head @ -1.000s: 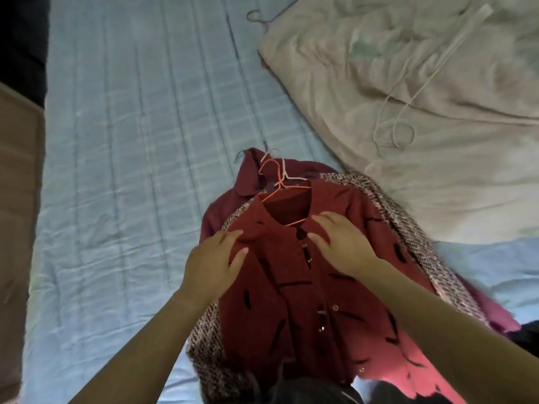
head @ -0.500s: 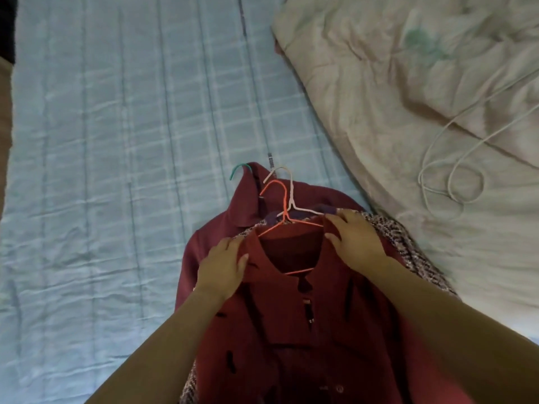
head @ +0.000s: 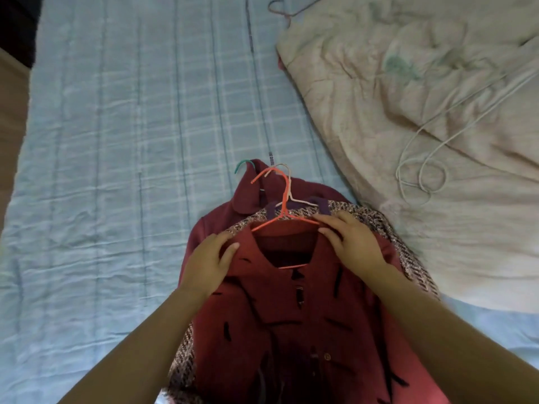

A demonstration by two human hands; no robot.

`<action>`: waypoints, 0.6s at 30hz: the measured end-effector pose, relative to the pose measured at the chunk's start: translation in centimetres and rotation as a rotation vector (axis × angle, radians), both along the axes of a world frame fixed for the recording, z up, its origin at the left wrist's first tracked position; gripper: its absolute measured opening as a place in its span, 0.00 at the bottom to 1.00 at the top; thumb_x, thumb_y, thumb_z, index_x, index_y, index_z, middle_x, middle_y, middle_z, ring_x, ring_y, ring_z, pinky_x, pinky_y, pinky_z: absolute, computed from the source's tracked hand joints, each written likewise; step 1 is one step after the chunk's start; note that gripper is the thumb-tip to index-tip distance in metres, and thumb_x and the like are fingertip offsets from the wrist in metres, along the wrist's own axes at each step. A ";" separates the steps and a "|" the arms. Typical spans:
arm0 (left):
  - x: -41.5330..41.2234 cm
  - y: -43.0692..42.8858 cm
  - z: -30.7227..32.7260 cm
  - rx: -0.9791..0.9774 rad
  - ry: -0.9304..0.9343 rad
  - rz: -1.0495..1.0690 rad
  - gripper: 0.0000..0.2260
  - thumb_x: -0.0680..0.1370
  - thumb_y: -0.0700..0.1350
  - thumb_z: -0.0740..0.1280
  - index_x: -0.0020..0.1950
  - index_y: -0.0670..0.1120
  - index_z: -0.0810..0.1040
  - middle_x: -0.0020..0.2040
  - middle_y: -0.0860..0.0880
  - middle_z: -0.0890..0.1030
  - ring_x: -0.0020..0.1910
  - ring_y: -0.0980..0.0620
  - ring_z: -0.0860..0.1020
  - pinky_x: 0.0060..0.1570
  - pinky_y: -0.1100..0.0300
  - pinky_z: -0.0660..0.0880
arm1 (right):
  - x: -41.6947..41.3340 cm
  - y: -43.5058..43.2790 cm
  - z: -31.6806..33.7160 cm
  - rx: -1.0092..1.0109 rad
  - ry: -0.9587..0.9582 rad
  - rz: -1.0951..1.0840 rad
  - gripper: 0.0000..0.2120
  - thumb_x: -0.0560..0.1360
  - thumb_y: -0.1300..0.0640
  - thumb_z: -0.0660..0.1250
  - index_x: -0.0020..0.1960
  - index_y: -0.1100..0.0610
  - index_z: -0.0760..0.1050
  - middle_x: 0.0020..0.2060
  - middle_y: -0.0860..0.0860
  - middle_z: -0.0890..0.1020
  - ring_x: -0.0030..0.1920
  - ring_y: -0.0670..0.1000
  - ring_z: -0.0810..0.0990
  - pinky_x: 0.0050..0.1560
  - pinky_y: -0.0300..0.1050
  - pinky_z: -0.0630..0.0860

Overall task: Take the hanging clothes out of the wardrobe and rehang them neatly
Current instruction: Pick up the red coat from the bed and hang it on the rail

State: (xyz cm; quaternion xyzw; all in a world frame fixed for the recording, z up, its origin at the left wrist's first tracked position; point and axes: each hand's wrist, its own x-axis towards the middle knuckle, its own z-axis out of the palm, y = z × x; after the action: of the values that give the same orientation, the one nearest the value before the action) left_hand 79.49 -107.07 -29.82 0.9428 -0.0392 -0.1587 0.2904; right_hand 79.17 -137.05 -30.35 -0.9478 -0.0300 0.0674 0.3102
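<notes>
A pile of clothes on hangers lies on the bed. On top is a dark red shirt with black dashes, on an orange wire hanger. Under it lie a tweed garment on a white hanger and a maroon garment with a green hanger hook. My left hand pinches the red shirt's left collar and shoulder. My right hand grips the shirt's right shoulder at the orange hanger's arm.
The pile rests on a pale blue checked bedsheet. A rumpled beige blanket fills the right side, with a white cable looped on it. Another hanger hook lies at the top. A brown bed edge runs along the left.
Both hands have slid up from the shirt's chest to its collar and shoulders at the hanger. The view has shifted a little.
</notes>
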 end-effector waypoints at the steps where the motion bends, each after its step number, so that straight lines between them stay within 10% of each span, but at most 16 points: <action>1: -0.9 0.3 1.3 -0.020 -0.038 0.029 0.21 0.75 0.60 0.56 0.54 0.47 0.78 0.48 0.49 0.80 0.47 0.51 0.76 0.47 0.63 0.67 | -0.8 0.5 1.3 0.007 -0.043 -0.008 0.18 0.76 0.46 0.57 0.61 0.50 0.77 0.41 0.51 0.76 0.43 0.54 0.77 0.43 0.48 0.75; 7: -8.7 4.0 6.8 -0.111 -0.249 0.178 0.05 0.75 0.48 0.69 0.48 0.48 0.78 0.44 0.56 0.78 0.43 0.58 0.73 0.43 0.67 0.65 | -6.8 4.4 7.8 0.040 -0.247 0.029 0.17 0.76 0.47 0.60 0.61 0.51 0.78 0.42 0.49 0.77 0.43 0.50 0.77 0.46 0.43 0.73; 18: -27.9 18.9 11.8 -0.146 -0.382 0.412 0.16 0.71 0.61 0.60 0.44 0.51 0.78 0.41 0.57 0.78 0.41 0.60 0.74 0.42 0.66 0.69 | -19.5 20.1 13.9 0.046 -0.440 0.253 0.16 0.75 0.45 0.61 0.58 0.49 0.79 0.45 0.47 0.81 0.46 0.46 0.79 0.45 0.38 0.72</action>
State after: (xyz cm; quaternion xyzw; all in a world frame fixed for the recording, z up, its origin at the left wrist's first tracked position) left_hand 51.64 -88.13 -18.02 0.9204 0.0880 0.0871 0.3708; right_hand 59.67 -116.90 -16.47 -0.9210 -0.2168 -0.1028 0.3070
